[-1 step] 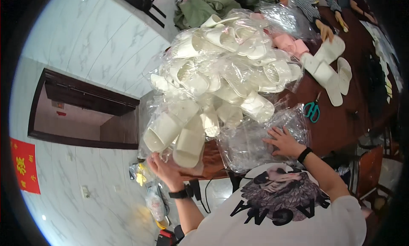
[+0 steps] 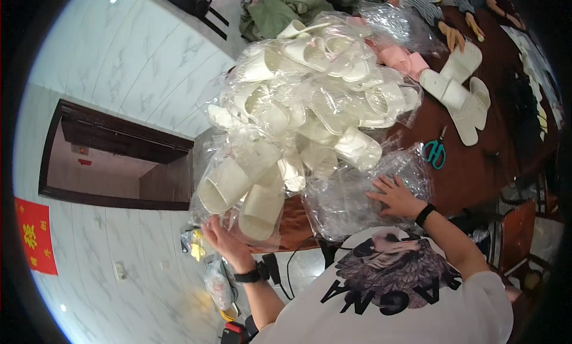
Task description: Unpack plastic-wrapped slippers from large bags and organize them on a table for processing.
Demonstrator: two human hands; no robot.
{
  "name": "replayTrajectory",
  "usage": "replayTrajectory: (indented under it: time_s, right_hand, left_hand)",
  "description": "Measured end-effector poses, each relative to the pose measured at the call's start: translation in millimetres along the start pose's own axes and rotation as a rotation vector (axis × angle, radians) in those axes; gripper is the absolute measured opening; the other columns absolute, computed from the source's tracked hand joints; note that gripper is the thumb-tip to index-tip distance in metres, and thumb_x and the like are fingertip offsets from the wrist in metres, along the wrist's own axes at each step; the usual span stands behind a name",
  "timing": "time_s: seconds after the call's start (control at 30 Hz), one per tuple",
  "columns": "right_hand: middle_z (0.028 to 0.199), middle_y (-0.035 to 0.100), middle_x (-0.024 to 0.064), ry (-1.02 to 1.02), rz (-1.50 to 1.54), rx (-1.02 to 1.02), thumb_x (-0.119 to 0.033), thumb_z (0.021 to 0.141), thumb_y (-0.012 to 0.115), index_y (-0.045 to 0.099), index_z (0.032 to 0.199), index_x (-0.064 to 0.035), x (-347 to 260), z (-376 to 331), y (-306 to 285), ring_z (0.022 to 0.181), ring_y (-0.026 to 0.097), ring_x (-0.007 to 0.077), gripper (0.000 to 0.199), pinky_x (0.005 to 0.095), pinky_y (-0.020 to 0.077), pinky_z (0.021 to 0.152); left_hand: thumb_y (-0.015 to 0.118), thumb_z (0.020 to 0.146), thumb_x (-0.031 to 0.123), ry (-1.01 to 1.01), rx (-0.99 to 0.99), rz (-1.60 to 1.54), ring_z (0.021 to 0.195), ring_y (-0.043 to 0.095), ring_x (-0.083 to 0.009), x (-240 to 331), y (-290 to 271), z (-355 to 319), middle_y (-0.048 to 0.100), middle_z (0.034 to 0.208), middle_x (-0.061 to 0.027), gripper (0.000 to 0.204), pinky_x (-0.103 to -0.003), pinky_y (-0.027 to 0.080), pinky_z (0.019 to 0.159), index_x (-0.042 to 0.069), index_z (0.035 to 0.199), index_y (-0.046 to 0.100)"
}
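Observation:
A pair of white slippers (image 2: 260, 212) in a clear plastic bag lies at the near left of a large heap. My left hand (image 2: 225, 244) is at the bag's lower left corner, fingers drawn together on the film beside the slippers. My right hand (image 2: 396, 198) lies flat with fingers spread on a stack of clear plastic bags (image 2: 339, 207). Behind rises the pile of bagged white slippers (image 2: 322, 114). Teal-handled scissors (image 2: 435, 153) rest to the right of the stack.
Loose white slippers (image 2: 465, 114) lie at the right of the brown table (image 2: 459, 186), near a co-worker's hand (image 2: 453, 37). Pink slippers (image 2: 402, 61) sit behind the heap. Green cloth (image 2: 283, 13) is at the back, a wooden chair (image 2: 517, 234) at right.
My left hand has shifted slightly left and nearer to me, and the bagged pair of slippers has slid a little the same way. My right hand stays on the stack.

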State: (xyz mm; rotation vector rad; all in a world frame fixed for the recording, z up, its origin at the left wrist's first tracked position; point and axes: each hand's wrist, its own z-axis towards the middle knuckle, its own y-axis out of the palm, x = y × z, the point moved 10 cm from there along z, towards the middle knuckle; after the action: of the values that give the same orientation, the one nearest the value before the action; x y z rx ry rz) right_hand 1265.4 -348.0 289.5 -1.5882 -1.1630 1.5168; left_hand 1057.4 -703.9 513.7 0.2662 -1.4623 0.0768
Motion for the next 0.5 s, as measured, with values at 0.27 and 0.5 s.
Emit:
replayTrajectory:
  time_s: [0.27, 0.5]
  right_hand:
    - [0.147, 0.035, 0.0139, -0.012, 0.136, -0.04, -0.038, 0.076, 0.072, 0.048, 0.136, -0.0218, 0, 5, -10, 0.138, 0.028, 0.0359, 0.066, 0.0574, 0.0222, 0.109]
    - [0.127, 0.056, 0.0109, 0.053, 0.293, 0.228, -0.024, 0.086, 0.062, 0.054, 0.129, -0.0176, 13, 9, -38, 0.121, 0.051, 0.0334, 0.044, 0.0431, 0.0407, 0.1]
  left_hand:
    - [0.047, 0.098, 0.022, 0.036, -0.213, -0.034, 0.105, 0.062, -0.0345, 60, 64, -47, 0.057, 0.125, -0.019, 0.018, -0.041, 0.056, 0.075, 0.006, 0.107, 0.047]
    - [0.046, 0.099, 0.023, -0.041, -0.366, -0.193, 0.12, 0.051, -0.0367, 52, 74, -41, 0.041, 0.143, -0.0161, 0.043, -0.047, 0.052, 0.089, 0.009, 0.139, 0.039]
